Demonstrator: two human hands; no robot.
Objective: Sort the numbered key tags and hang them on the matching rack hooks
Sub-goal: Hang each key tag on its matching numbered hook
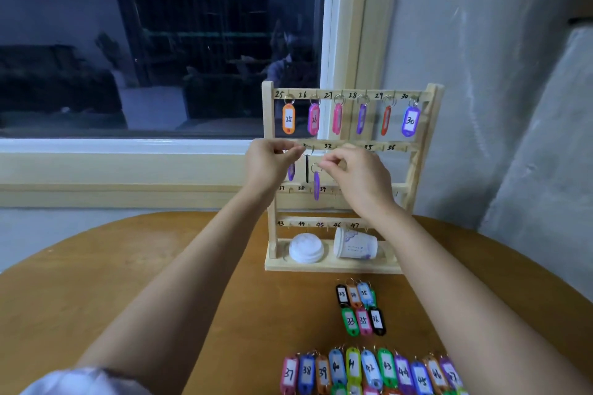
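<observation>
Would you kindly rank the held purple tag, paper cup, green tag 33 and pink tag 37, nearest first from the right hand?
1. held purple tag, in right hand
2. paper cup, on rack base
3. green tag 33, tabletop
4. pink tag 37, near edge

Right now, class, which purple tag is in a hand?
The tag dangling from the right hand by its ring; the others hang on the rack or lie on the table.

Upright wooden rack (268, 112), we count six tags (288, 119) on its top rail, a purple tag (316, 185) dangling edge-on, loose tags (370, 369) flat in rows before it.
</observation>
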